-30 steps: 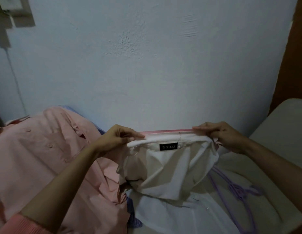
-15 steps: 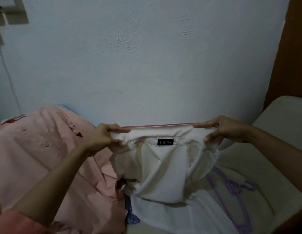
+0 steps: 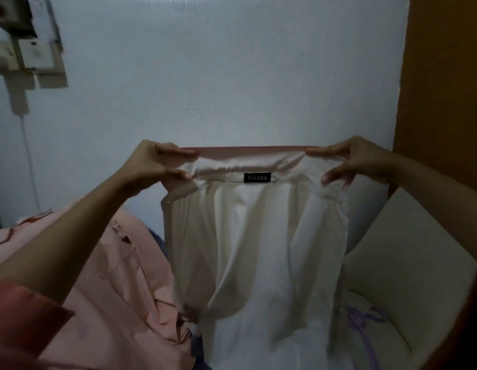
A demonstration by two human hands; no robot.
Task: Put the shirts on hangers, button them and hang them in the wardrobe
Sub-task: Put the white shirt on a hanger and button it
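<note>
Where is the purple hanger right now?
In the head view, the purple hanger lies low on the right, on the pale cushion, beside the hanging white shirt.

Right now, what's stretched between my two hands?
In the head view, the white shirt's collar with its black label spans from left hand to right hand; a pink bar runs along its top.

the room is dim, with a cool, flat light on the pale blue plastered wall [image 3: 232, 76] and no glare. soft shadows sit in the folds of the white cotton shirt [image 3: 258, 249]. the whole picture is soft and slightly smeared; edges bend from the wide lens, and the bottom right corner falls nearly black.
</note>
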